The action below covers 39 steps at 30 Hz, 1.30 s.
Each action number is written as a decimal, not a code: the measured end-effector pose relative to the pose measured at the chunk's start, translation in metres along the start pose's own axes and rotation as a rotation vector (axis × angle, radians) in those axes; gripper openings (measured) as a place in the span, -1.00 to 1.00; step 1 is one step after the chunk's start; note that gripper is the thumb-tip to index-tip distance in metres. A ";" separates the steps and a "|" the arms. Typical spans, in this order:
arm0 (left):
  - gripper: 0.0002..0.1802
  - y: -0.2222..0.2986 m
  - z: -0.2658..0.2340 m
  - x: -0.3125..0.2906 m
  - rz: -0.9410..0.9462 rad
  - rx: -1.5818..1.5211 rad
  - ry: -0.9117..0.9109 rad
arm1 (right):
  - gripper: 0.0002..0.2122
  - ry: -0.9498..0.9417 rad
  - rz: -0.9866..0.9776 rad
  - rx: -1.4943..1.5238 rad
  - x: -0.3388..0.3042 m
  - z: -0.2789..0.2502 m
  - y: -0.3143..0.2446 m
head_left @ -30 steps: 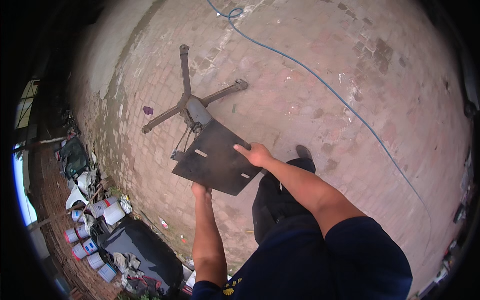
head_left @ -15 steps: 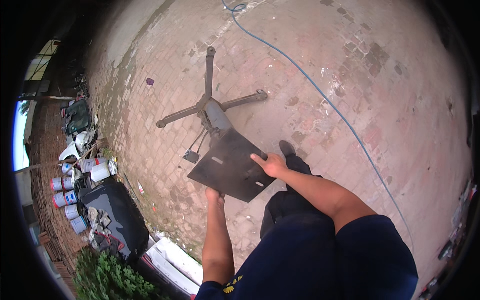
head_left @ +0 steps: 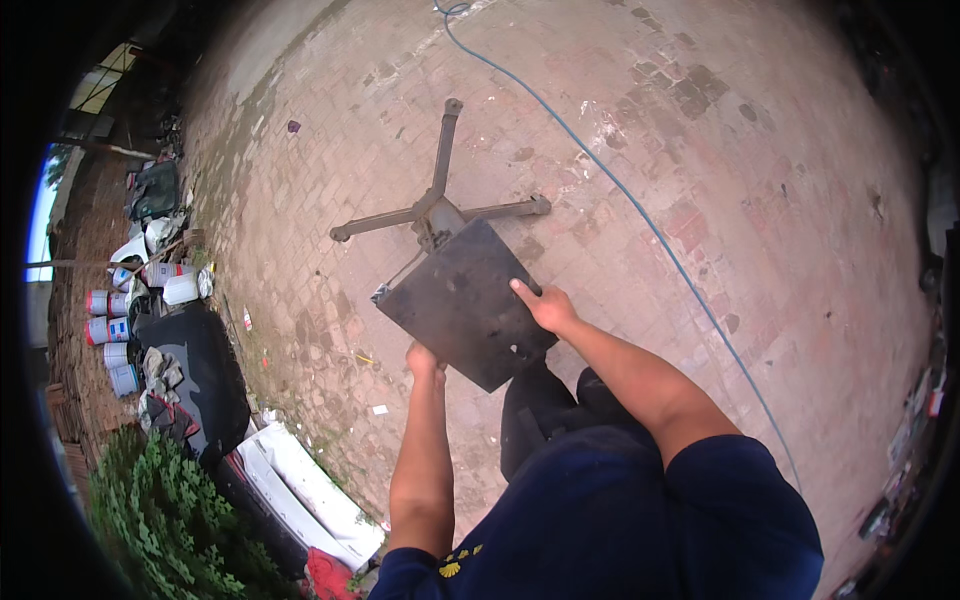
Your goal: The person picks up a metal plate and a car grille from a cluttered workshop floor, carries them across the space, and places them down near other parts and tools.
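Observation:
A dark square plate (head_left: pixel 468 300) tops a metal stand whose legs (head_left: pixel 445 150) splay out over the brick paving. Much of the stand's column (head_left: pixel 437 222) is hidden beneath the plate, and a thin rod shows at its left. My left hand (head_left: pixel 424 362) grips the near left edge, its fingers out of sight under the plate. On the right edge, my right hand (head_left: pixel 547 306) holds on with the thumb lying across the top face.
A blue hose (head_left: pixel 625 190) curves across the ground to the right. Along the left lie paint buckets (head_left: pixel 108 330), a black car panel (head_left: pixel 205 375) and white panels (head_left: pixel 310 490), with a green bush (head_left: pixel 180 520) nearer me. My legs (head_left: pixel 545 415) are close to the plate.
The plate's tilt has changed, and its slots no longer show as before. Less of the column is visible beyond it. Both hands have kept their hold, and the view has shifted slightly.

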<state>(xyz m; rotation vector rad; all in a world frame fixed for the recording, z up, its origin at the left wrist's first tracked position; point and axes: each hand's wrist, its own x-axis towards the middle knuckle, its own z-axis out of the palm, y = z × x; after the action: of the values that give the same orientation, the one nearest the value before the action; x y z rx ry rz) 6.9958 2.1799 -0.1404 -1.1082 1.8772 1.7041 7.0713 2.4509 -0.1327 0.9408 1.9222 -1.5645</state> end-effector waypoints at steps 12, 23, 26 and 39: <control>-0.81 -0.241 -0.044 -0.162 0.018 0.026 -0.018 | -0.06 0.143 -0.034 -0.030 -0.168 -0.013 0.260; -0.78 -0.443 -0.172 -0.285 -0.051 -0.064 -0.006 | -0.11 0.121 -0.012 -0.085 -0.360 0.034 0.452; -0.78 -0.486 -0.185 -0.312 -0.022 -0.096 -0.054 | -0.12 0.169 -0.077 -0.068 -0.394 0.033 0.491; -0.82 -0.698 -0.235 -0.512 -0.030 0.014 -0.070 | -0.15 0.163 -0.043 -0.029 -0.560 0.018 0.732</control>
<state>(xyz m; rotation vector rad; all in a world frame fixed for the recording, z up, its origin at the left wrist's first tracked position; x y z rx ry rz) 7.8911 2.1382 -0.1839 -1.0530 1.8182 1.6885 7.9899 2.3969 -0.1919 1.0495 2.0835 -1.5215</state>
